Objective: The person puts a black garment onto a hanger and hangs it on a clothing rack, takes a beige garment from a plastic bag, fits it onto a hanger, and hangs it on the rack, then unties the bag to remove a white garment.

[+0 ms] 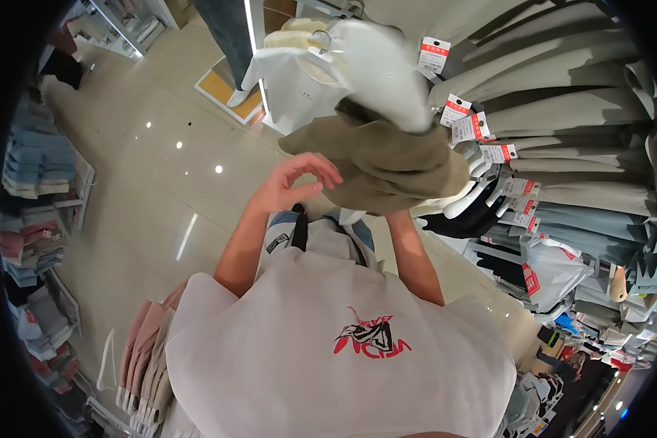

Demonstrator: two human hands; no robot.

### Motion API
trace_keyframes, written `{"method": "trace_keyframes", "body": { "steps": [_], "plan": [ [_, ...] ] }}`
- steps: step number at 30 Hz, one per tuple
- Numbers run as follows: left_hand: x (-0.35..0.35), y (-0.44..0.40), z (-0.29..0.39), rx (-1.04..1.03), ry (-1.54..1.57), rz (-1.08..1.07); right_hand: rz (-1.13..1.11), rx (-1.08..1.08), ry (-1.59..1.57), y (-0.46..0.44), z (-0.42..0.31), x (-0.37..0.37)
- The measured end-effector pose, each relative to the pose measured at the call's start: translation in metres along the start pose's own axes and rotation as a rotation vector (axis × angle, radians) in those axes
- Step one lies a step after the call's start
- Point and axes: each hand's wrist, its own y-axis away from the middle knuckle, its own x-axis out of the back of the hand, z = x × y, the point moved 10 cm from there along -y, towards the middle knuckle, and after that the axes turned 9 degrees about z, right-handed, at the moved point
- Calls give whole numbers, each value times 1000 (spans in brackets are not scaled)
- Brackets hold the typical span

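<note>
Plainly, open floor (139,219) stretches along the left, while hanging garments (562,109) crowd the right, near the olive garment (387,160) in front of the person. The left hand (293,184) is half-open and empty beside it, fingers loosely curled — the right hand is hidden behind the cloth, its grip impossible to tell. Underfoot, the surface looks pale and glossy; folded clothes (40,160) line the shop's left side.

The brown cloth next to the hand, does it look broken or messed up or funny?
A bit messy, yes. The olive-brown cloth beside the left hand is bunched and crumpled, while the pale clothes on the picture's right hang in long folds. No rip or stain shows.
</note>
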Motion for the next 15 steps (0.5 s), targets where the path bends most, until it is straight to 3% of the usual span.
{"method": "trace_keyframes", "body": {
  "steps": [1,6,15],
  "plan": [
    [6,-1,-2,-1,24,42,41,-25,65,-3,3,3],
    [21,-3,4,-59,54,150,-46,252,601,11,-30,-2],
    [15,-12,17,-135,-47,236,-33,432,975,20,-51,8]
  ]
}}
